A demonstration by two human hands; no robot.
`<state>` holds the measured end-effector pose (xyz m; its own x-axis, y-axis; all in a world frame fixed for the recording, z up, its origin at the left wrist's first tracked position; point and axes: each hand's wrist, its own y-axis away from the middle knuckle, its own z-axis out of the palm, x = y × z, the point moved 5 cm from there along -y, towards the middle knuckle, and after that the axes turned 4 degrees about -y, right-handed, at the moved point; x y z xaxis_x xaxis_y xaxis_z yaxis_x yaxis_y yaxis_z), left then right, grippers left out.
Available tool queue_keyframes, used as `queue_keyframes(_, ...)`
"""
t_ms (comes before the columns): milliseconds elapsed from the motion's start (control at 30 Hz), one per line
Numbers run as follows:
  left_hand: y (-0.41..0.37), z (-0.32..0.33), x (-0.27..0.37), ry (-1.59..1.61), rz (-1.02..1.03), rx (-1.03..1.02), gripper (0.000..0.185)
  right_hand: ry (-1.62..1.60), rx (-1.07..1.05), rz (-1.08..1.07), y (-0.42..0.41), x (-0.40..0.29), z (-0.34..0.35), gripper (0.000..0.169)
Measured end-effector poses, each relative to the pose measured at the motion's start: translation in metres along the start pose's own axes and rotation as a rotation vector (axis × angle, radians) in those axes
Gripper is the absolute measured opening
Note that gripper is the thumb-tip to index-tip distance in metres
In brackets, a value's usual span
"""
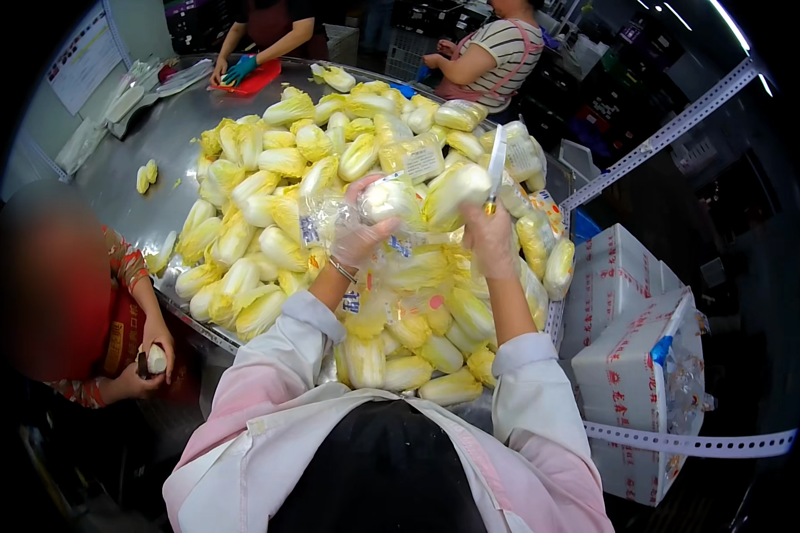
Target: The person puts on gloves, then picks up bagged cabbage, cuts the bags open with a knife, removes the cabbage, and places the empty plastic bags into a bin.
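My left hand, in a clear thin glove, grips a napa cabbage with its white base facing up and clear plastic film around it. Upright in my gloved right hand is a knife, its blade pointing away from me. Another pale napa cabbage lies against the fingers of that hand; whether they also grip it, I cannot tell. Printed plastic film stretches below both hands over the cabbage pile. Beyond my hands sits a wrapped cabbage with a label.
The heap covers much of a metal table. At left, a person holds a trimmed piece and a dark-handled tool. Two people stand across the table, one at a red board. Foam boxes and a perforated metal rail flank my right.
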<state>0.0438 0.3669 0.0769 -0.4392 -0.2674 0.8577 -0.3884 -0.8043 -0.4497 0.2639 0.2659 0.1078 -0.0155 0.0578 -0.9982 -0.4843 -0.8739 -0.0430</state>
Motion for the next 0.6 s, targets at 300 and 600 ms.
queue_keyframes(300, -0.002, -0.029, 0.001, 0.381, -0.039, 0.284, 0.073, 0.108, 0.516, 0.134, -0.008, 0.061, -0.063, 0.036)
queue_keyframes(600, 0.002, 0.009, 0.006, 0.481, -0.116, 0.15, 0.072, -0.141, -0.25, 0.187, 0.017, 0.009, 0.048, 0.035)
